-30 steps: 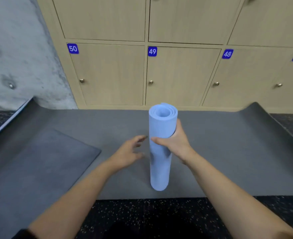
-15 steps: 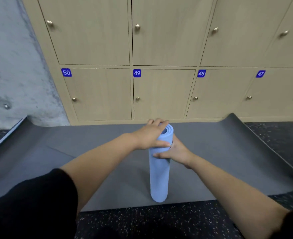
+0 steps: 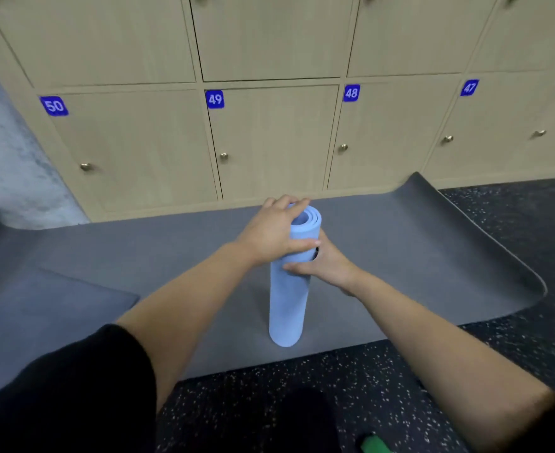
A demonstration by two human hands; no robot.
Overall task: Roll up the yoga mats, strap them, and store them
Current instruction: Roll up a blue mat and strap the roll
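Observation:
A light blue rolled yoga mat (image 3: 286, 302) stands upright on a flat grey mat (image 3: 400, 256). My left hand (image 3: 269, 235) grips the roll's top end, fingers over the rim and thumb across the front. My right hand (image 3: 325, 266) grips the roll just below, from the right side. A small dark spot shows between the two hands against the roll; I cannot tell what it is.
Wooden lockers (image 3: 269, 138) numbered 50 to 47 line the wall behind. The grey mat's right end curls up. A second dark mat (image 3: 57, 302) overlaps at the left. A green object (image 3: 372, 444) lies on the speckled floor at the bottom edge.
My left hand moved from open beside the roll up onto its top end and took hold. My right hand kept its hold on the roll, which stayed upright.

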